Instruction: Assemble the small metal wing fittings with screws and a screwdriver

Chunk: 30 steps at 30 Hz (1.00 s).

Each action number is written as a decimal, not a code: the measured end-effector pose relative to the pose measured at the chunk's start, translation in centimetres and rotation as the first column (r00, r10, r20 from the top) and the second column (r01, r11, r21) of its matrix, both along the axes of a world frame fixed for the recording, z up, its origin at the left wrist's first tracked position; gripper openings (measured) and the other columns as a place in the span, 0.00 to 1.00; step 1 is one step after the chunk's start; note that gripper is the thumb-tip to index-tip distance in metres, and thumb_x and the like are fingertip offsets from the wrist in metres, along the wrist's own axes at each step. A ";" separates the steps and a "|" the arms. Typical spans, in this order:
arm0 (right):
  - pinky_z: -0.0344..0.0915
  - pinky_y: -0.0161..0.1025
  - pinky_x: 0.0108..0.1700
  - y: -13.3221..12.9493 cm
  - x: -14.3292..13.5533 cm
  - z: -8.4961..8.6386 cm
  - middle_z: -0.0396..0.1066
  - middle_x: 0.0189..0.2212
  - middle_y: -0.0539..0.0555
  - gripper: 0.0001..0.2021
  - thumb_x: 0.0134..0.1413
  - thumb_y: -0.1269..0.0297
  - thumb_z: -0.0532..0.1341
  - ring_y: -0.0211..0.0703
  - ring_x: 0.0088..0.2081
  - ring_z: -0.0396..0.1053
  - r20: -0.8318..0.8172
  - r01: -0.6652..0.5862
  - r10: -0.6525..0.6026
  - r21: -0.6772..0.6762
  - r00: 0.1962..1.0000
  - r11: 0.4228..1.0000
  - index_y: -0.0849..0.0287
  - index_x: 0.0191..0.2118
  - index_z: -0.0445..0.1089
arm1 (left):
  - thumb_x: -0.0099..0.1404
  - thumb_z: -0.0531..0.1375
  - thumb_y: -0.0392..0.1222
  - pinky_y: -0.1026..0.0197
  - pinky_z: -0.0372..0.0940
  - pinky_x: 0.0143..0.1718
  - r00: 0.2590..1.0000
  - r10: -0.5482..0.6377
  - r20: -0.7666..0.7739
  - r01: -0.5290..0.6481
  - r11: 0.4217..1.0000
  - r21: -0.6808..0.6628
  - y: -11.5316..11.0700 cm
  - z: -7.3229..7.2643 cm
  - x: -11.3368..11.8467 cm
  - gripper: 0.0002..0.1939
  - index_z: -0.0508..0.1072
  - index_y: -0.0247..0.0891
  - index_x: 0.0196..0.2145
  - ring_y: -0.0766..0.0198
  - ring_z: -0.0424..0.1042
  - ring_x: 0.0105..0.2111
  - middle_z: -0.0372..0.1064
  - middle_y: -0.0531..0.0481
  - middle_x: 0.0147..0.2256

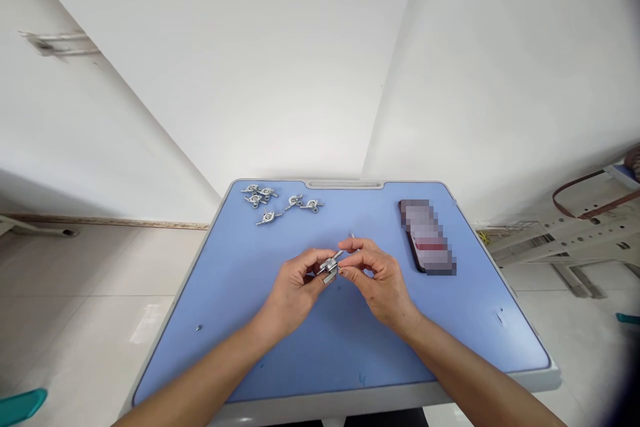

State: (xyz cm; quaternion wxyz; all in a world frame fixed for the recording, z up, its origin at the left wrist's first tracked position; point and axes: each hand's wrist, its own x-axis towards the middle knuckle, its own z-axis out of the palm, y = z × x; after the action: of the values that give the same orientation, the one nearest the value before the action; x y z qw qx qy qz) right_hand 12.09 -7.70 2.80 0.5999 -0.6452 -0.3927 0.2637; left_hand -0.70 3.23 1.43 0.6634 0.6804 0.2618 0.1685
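Above the middle of the table, a small silver metal latch [329,266] is gripped between the thumb and fingers of my left hand [295,288]. From the other side, the thumb and fingertips of my right hand [379,278] close on the latch's right end. Fingers cover part of the latch, so its full shape is hidden. Another small metal tip [353,235] pokes out behind my right fingers; what it belongs to I cannot make out. Several similar metal latches [269,217] lie loose at the table's far left, beyond my left hand.
The blue tabletop [225,293] has a pale rim and a slot at its far edge. A phone [430,237] with a blurred screen lies at the right. One tiny metal piece [199,327] rests near the left edge. White walls [300,67] stand behind the table.
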 end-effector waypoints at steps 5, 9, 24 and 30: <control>0.68 0.39 0.39 0.2 0.0 -0.4 0.75 0.41 0.53 0.03 0.51 0.63 0.65 0.43 0.40 0.72 -0.099 -0.041 0.041 0.007 0.994 0.999 0.53 0.31 0.78 | 0.61 0.61 0.43 0.67 0.60 0.24 1.000 -0.017 -0.004 0.017 0.998 0.053 -0.3 -0.1 -0.1 0.13 0.75 0.39 0.44 0.69 0.59 0.25 0.64 0.53 0.27; 0.66 0.35 0.33 0.5 0.3 -0.7 0.75 0.40 0.53 0.03 0.50 0.63 0.65 0.39 0.36 0.71 -0.140 -0.023 0.022 -0.008 0.990 1.000 0.54 0.30 0.77 | 0.59 0.62 0.44 0.67 0.64 0.23 0.990 -0.135 -0.027 0.131 0.984 -0.117 -0.2 1.1 -0.2 0.23 0.70 0.39 0.53 0.68 0.62 0.26 0.65 0.51 0.31; 0.67 0.33 0.29 0.2 0.1 0.0 0.72 0.39 0.52 0.06 0.53 0.61 0.64 0.33 0.29 0.68 -0.207 -0.088 0.086 0.002 0.975 0.996 0.56 0.31 0.75 | 0.53 0.70 0.47 0.62 0.69 0.36 0.992 -0.074 0.099 0.111 0.887 -0.448 0.2 1.2 -0.4 0.16 0.76 0.37 0.37 0.62 0.72 0.37 0.72 0.50 0.34; 0.66 0.33 0.31 0.1 0.0 -0.1 0.71 0.41 0.52 0.06 0.54 0.61 0.63 0.32 0.28 0.68 -0.178 -0.115 0.113 0.003 0.977 0.993 0.57 0.32 0.73 | 0.51 0.72 0.42 0.60 0.69 0.41 0.990 0.020 0.141 0.061 0.835 -0.546 0.1 1.1 -0.3 0.14 0.75 0.38 0.33 0.63 0.73 0.37 0.72 0.52 0.33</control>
State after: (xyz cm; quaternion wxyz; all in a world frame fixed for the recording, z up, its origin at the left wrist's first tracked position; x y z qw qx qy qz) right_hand 12.09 -7.64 2.70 0.6140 -0.5978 -0.3728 0.3558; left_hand -0.99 3.30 2.52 0.8492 0.4507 0.2442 0.1271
